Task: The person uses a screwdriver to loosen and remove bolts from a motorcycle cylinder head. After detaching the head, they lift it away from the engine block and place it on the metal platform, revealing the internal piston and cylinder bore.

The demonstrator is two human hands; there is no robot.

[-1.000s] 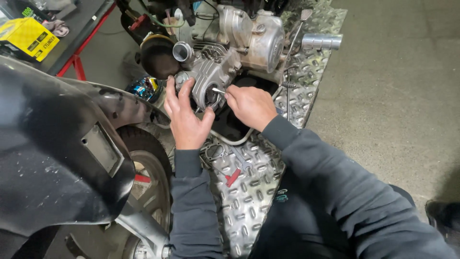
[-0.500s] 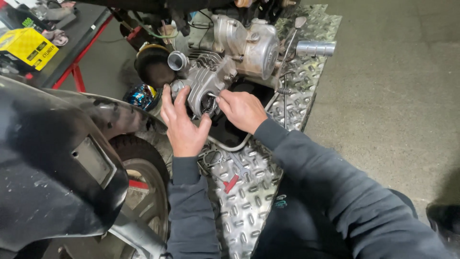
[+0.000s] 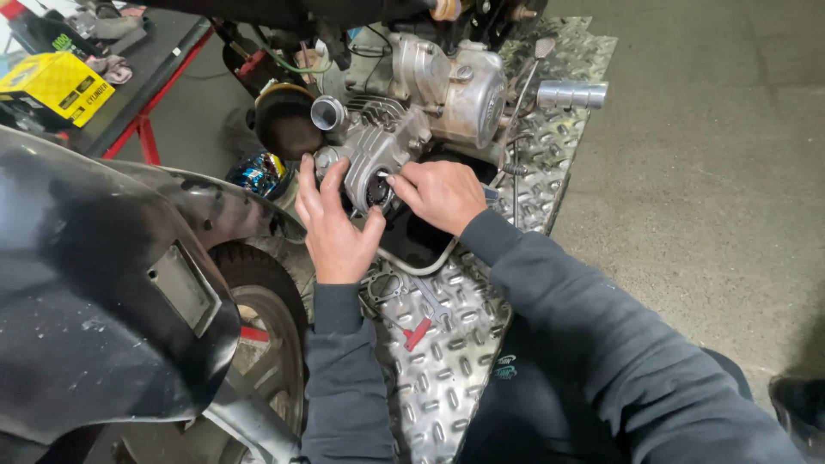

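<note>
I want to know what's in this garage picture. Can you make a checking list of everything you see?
Surface: bumpy metal plate on the grey floor.
Job's things: silver engine; its ribbed front part sits between both hands.
Clutter: yellow box on a dark bench; small red piece on the plate.
Hands: left hand flat against the ribbed part; right hand with fingers at its round opening.
Cables: pale hose under the hands.
Surroundings: black fender, tyre.

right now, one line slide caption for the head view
Both hands, left hand and right hand, on a small engine over metal plate.
</note>
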